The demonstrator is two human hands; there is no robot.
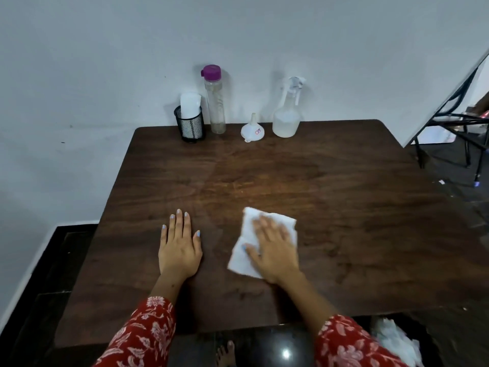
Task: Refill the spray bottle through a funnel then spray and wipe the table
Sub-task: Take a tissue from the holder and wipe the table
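Note:
My right hand (274, 250) lies flat on a white paper towel (247, 235), pressing it onto the dark wooden table (344, 207) near the front middle. My left hand (180, 246) rests flat on the table to the left of the towel, fingers apart, holding nothing. At the table's far edge stands a clear spray bottle (287, 115) with a white trigger head, partly filled with liquid. A small white funnel (252, 129) sits upside down just left of it. Further left stands a tall clear bottle (215, 102) with a purple cap.
A black mesh holder (191, 127) with folded white tissues stands at the far left of the table against the white wall. A black metal frame (455, 120) is off to the right. Crumpled white paper (397, 343) lies on the dark floor at the lower right.

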